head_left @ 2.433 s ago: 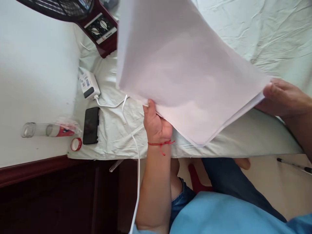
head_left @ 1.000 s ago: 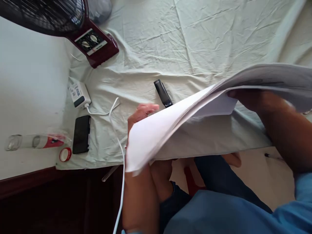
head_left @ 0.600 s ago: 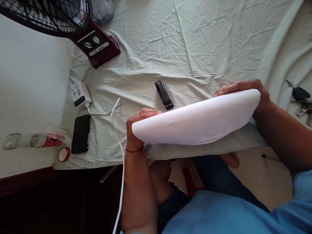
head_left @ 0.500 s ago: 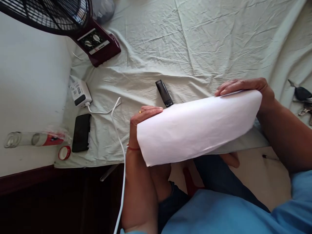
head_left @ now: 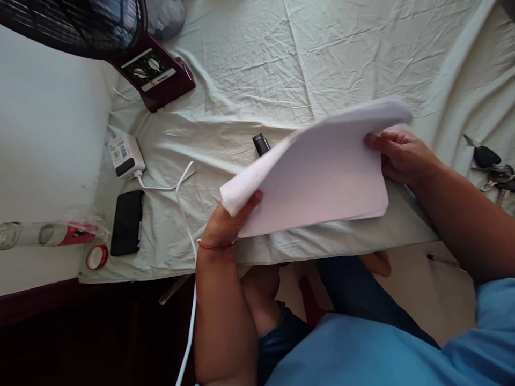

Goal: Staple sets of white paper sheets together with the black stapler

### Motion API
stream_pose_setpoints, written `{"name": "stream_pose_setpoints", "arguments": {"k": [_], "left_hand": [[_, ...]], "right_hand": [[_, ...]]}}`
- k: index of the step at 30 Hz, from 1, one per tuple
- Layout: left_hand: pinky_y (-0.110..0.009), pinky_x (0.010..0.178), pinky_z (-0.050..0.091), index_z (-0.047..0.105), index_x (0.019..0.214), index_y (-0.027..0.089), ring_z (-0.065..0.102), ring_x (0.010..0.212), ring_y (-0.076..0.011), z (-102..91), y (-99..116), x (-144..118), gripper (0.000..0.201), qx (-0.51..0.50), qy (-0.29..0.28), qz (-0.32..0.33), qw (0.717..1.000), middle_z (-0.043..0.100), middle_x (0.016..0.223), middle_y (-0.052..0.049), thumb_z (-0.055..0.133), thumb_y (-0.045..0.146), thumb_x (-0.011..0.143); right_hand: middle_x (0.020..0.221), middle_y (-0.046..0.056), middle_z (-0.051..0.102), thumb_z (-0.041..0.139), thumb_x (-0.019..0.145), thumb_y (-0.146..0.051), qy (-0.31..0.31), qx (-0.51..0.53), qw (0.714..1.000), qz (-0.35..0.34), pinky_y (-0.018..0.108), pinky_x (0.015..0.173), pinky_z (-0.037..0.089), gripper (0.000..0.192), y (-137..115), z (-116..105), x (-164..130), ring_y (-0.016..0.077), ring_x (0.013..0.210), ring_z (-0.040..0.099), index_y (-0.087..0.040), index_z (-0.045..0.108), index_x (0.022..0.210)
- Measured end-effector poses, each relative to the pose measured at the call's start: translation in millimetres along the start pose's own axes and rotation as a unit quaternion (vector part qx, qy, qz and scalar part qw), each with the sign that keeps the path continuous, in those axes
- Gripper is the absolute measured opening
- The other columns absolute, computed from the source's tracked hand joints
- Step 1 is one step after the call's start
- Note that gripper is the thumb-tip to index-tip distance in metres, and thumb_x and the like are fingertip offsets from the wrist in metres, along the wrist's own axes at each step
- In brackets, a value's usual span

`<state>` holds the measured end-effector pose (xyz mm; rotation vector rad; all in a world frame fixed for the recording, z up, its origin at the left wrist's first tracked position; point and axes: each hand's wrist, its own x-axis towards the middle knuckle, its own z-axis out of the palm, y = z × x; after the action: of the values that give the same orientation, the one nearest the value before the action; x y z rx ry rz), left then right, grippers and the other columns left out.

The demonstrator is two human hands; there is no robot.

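While the left hand [head_left: 227, 225] pinched the paper stack's [head_left: 322, 171] near corner, the right hand [head_left: 398, 155] gripped its far end. Sheets hung bowed above the bed's [head_left: 249, 53] front edge, not yet squared or laid flat.

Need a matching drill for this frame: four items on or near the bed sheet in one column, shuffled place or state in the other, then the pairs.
Things:
1. stack of paper
2. phone
3. keys
4. charger

Place or state:
A. lies far right on the sheet
B. white, with a white cable plugged in
C. held at both ends, by the left hand and the right hand
D. black, flat at the sheet's left edge, beside the red cap

Pairs: 1-C, 2-D, 3-A, 4-B
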<state>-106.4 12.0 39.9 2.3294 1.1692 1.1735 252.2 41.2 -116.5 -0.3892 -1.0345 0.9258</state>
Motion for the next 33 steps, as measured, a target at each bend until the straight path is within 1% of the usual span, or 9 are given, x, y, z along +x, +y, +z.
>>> {"name": "stream_pose_setpoints", "arguments": {"k": [6, 10, 13, 17, 20, 22, 25, 28, 33], "left_hand": [[-0.034, 0.080, 0.065, 0.085, 0.111, 0.021, 0.076, 0.099, -0.0286, 2.7, 20.8, -9.3, 0.047, 0.006, -0.121, -0.085, 0.989, 0.082, 0.112, -0.013, 0.090, 0.057, 0.081], [-0.032, 0.068, 0.062, 0.086, 0.100, 0.021, 0.076, 0.087, -0.0281, -1.8, 25.3, -11.0, 0.040, 0.050, -0.199, -0.101, 0.974, 0.083, 0.100, -0.013, 0.089, 0.056, 0.082], [-0.031, 0.065, 0.062, 0.087, 0.096, 0.021, 0.076, 0.081, -0.0274, 3.7, 32.6, -10.6, 0.034, 0.074, -0.272, -0.088, 0.955, 0.084, 0.098, -0.011, 0.086, 0.053, 0.085], [-0.029, 0.062, 0.060, 0.088, 0.091, 0.021, 0.077, 0.076, -0.0260, 17.3, 40.7, -9.9, 0.034, 0.104, -0.308, -0.073, 0.943, 0.084, 0.093, -0.010, 0.081, 0.054, 0.088], [-0.028, 0.056, 0.055, 0.087, 0.087, 0.020, 0.074, 0.069, -0.0239, 23.5, 40.7, -9.4, 0.040, 0.089, -0.297, -0.100, 0.946, 0.083, 0.087, -0.010, 0.080, 0.059, 0.089], [-0.028, 0.054, 0.053, 0.085, 0.085, 0.019, 0.072, 0.066, -0.0219, 25.5, 38.1, -7.4, 0.045, 0.027, -0.254, -0.118, 0.960, 0.082, 0.085, -0.010, 0.081, 0.063, 0.087], [-0.027, 0.061, 0.053, 0.080, 0.092, 0.019, 0.072, 0.072, -0.0195, 29.0, 31.8, -0.8, 0.047, -0.106, -0.102, -0.074, 0.986, 0.081, 0.090, -0.007, 0.087, 0.065, 0.082], [-0.026, 0.068, 0.055, 0.075, 0.101, 0.023, 0.072, 0.081, -0.0163, 37.5, 26.6, 5.8, 0.049, -0.215, 0.023, -0.025, 0.976, 0.079, 0.098, -0.003, 0.093, 0.061, 0.078], [-0.031, 0.082, 0.061, 0.070, 0.105, 0.023, 0.076, 0.099, -0.0210, 70.6, 28.0, 1.8, 0.052, -0.280, 0.015, -0.019, 0.960, 0.079, 0.106, -0.005, 0.088, 0.066, 0.082]], "right_hand": [[0.087, 0.002, 0.080, 0.099, 0.070, -0.041, -0.016, 0.023, 0.998, 0.049, 0.020, 0.063, 0.053, 0.050, -17.1, -10.8, -4.5, 0.0112, 0.068, 0.070, -0.018, 0.078, 0.110], [0.107, 0.018, 0.082, 0.089, 0.071, -0.064, -0.153, -0.017, 0.985, 0.082, 0.025, 0.067, 0.056, 0.078, -25.3, -34.1, -7.6, 0.0214, 0.082, 0.080, -0.011, 0.078, 0.128], [0.113, 0.022, 0.081, 0.096, 0.054, -0.066, -0.225, -0.046, 0.965, 0.123, 0.031, 0.078, 0.061, 0.096, -30.5, -40.7, -9.1, 0.0289, 0.097, 0.081, -0.011, 0.079, 0.130], [0.094, 0.013, 0.083, 0.104, 0.043, -0.036, -0.308, -0.136, 0.916, 0.218, 0.025, 0.063, 0.060, 0.065, -28.6, -28.7, -11.9, 0.0242, 0.074, 0.079, -0.013, 0.085, 0.101], [0.083, 0.010, 0.081, 0.100, 0.063, -0.035, -0.294, -0.162, 0.909, 0.246, 0.022, 0.060, 0.060, 0.035, -23.1, -14.3, -17.1, 0.0189, 0.065, 0.076, -0.014, 0.084, 0.086], [0.077, 0.009, 0.079, 0.095, 0.074, -0.042, -0.233, -0.134, 0.929, 0.254, 0.021, 0.057, 0.060, 0.031, -21.0, -6.2, -21.4, 0.0159, 0.057, 0.072, -0.015, 0.084, 0.087], [0.082, 0.011, 0.081, 0.097, 0.074, -0.040, -0.124, -0.059, 0.968, 0.212, 0.027, 0.055, 0.063, 0.032, -20.5, 1.6, -24.4, 0.0199, 0.058, 0.074, -0.016, 0.084, 0.090], [0.086, 0.009, 0.081, 0.100, 0.068, -0.034, -0.031, 0.007, 0.991, 0.128, 0.028, 0.058, 0.064, 0.035, -19.2, 5.8, -21.2, 0.0203, 0.065, 0.076, -0.017, 0.082, 0.092], [0.096, 0.004, 0.082, 0.100, 0.071, -0.042, 0.010, 0.034, 0.998, 0.052, 0.025, 0.068, 0.065, 0.041, -10.2, 14.9, -15.7, 0.0159, 0.077, 0.075, -0.021, 0.080, 0.099]]}}
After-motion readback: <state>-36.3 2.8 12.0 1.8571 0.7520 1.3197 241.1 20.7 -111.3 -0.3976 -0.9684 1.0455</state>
